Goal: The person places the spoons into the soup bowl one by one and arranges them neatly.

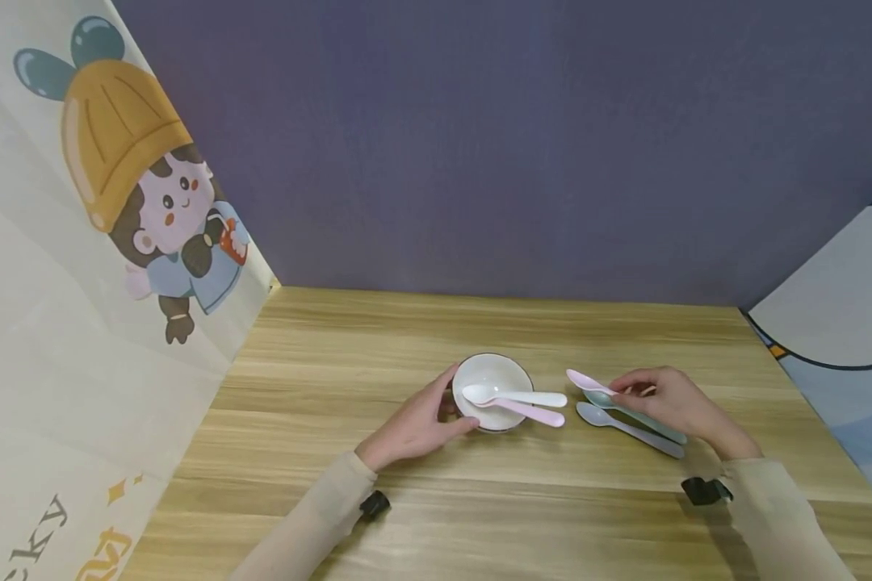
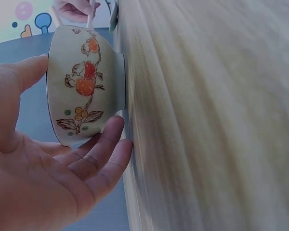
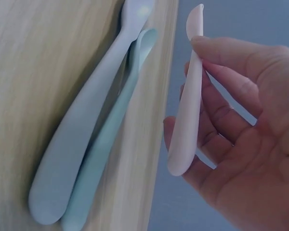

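Looks like you're on the lift: your right hand [image 1: 672, 399] has the pale pink, plastic-looking spoon [image 1: 584, 381] pinched by the neck, right of centre in the head view. Keep it clear of the pale green, plastic-looking spoon [image 1: 654, 424] and the pale grey-lilac, plastic-looking spoon [image 1: 639, 434] lower right. I'd hold that pinch light but steady so the handle doesn't swivel. Your left hand [image 1: 421, 424] curls round the off-white, fruit-printed, ceramic-looking bowl [image 1: 490, 367] just below centre; keep its thumb braced at the rim imo.
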A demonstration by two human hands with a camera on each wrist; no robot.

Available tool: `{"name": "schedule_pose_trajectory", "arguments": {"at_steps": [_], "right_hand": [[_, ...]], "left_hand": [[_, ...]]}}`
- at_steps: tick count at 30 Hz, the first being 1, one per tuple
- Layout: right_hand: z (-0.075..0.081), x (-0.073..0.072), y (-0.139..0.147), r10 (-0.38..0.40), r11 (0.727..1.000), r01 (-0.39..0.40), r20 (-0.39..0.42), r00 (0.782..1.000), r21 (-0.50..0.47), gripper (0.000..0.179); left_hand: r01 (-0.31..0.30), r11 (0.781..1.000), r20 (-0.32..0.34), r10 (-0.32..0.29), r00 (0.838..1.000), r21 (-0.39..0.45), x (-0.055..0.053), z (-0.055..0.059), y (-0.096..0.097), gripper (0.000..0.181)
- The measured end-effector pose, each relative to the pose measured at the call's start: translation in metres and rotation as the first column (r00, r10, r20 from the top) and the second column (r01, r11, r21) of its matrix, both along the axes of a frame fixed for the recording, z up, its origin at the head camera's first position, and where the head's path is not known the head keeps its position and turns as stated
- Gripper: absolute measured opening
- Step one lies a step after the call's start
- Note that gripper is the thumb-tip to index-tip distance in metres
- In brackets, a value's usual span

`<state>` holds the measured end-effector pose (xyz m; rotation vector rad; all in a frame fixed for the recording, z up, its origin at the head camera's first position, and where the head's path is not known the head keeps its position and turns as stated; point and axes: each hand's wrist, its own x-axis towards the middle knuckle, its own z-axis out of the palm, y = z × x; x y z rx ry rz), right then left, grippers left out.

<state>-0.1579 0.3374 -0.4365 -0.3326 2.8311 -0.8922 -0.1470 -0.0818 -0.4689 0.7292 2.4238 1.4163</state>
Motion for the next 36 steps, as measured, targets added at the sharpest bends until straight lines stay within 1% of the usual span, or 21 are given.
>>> {"name": "schedule_pose_trajectory", "arguments": {"at_steps": [6,12,21,29,36], "right_hand": [[0.005,0.0,-0.006,0.017,1.0,-0.017,-0.019,1.0,0.012,0.02],[0.009,-0.001,-0.011,0.036,0.999,-0.036,-0.008,0.999,-0.007,0.02],[0.016,-0.002,-0.021,0.068,0.997,-0.069,-0.016,0.998,-0.034,0.021],[0.02,-0.005,-0.027,0.072,0.997,-0.072,0.005,0.997,-0.012,0.02],[0.023,-0.007,-0.033,0.09,0.996,-0.09,-0.001,0.996,-0.025,0.017]], "left_hand": [[-0.004,1.0,0.006,0.004,1.0,-0.011,0.0,0.0,-0.001,0.087],[-0.011,0.999,-0.003,0.011,1.0,-0.035,-0.001,-0.001,0.0,0.087],[-0.014,0.999,-0.006,0.014,1.0,-0.035,0.0,0.0,0.0,0.088],[-0.021,0.998,-0.003,0.021,1.0,-0.051,0.0,0.0,0.0,0.088],[-0.015,0.999,-0.004,0.015,1.0,-0.029,0.001,0.001,-0.001,0.088]]}}
